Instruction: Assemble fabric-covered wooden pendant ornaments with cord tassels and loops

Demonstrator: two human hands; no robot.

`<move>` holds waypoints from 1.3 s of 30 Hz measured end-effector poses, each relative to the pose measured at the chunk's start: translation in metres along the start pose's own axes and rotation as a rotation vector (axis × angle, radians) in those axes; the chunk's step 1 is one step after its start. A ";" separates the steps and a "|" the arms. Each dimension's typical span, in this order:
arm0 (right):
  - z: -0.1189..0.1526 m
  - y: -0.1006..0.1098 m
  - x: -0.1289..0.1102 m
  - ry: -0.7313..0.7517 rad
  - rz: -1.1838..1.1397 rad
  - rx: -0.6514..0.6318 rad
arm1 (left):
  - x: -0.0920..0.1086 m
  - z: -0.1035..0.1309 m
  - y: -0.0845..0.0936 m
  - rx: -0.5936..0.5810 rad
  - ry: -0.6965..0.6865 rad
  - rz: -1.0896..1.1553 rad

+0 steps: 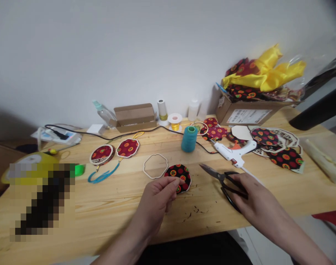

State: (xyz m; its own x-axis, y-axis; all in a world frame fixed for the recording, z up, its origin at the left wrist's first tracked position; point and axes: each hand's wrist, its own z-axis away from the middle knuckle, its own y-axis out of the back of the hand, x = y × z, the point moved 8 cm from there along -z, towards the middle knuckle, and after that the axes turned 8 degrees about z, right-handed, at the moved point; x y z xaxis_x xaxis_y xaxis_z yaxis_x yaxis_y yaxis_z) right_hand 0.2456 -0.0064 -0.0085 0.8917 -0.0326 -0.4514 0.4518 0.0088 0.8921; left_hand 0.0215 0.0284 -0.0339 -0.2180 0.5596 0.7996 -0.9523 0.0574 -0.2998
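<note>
My left hand (159, 195) is closed in a pinch at the near edge of a scalloped piece covered in black fabric with red and orange flowers (181, 173). Fingers and thumb overlap the piece, which has a pale rim. In my right hand (256, 198) is a pair of scissors (219, 176) with black handles. Their blades point up and left, toward the fabric piece but apart from it. Just beyond the left hand lies a thin scalloped wooden frame (144, 167). Small dark fabric scraps (194, 211) are scattered between my hands.
A white glue gun (236, 152) lies beyond the scissors, near fabric pieces. A teal thread spool (188, 140) stands mid-table. Two tasselled red ornaments (101, 154) lie left. A cardboard box (245, 112) full of fabric stands back right. A black cable (123, 136) crosses behind.
</note>
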 end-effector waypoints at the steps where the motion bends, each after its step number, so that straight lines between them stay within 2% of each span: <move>1: 0.001 0.000 -0.004 -0.015 -0.131 -0.040 | 0.000 0.000 0.000 0.002 -0.001 -0.002; 4: 0.006 -0.002 -0.026 -0.011 -0.454 -0.186 | -0.001 -0.001 0.000 0.008 0.003 -0.003; 6: 0.010 -0.004 -0.040 0.035 -0.558 -0.254 | -0.002 0.000 -0.001 -0.005 0.006 0.001; 8: 0.015 -0.011 -0.048 0.071 -0.594 -0.345 | -0.002 0.000 -0.003 -0.021 0.001 0.002; 12: 0.024 -0.030 -0.049 0.112 -0.611 -0.561 | 0.000 0.001 -0.003 -0.028 -0.019 -0.008; 15: 0.025 -0.035 -0.051 0.162 -0.613 -0.645 | 0.002 0.003 -0.002 -0.022 -0.024 -0.017; 19: 0.022 -0.035 -0.060 0.217 -0.616 -0.666 | 0.001 0.005 -0.006 -0.045 -0.021 -0.048; 34: 0.016 -0.052 -0.062 0.055 -0.642 -0.735 | -0.004 0.007 -0.012 -0.124 -0.014 -0.101; 39: 0.014 -0.051 -0.064 0.056 -0.641 -0.756 | -0.003 0.007 -0.012 -0.125 -0.029 -0.100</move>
State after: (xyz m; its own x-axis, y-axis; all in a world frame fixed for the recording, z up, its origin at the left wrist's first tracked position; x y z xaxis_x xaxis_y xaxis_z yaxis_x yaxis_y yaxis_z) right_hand 0.1650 -0.0185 -0.0252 0.4645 -0.2072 -0.8610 0.7289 0.6416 0.2388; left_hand 0.0320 0.0202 -0.0284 -0.1318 0.5217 0.8429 -0.9359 0.2147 -0.2792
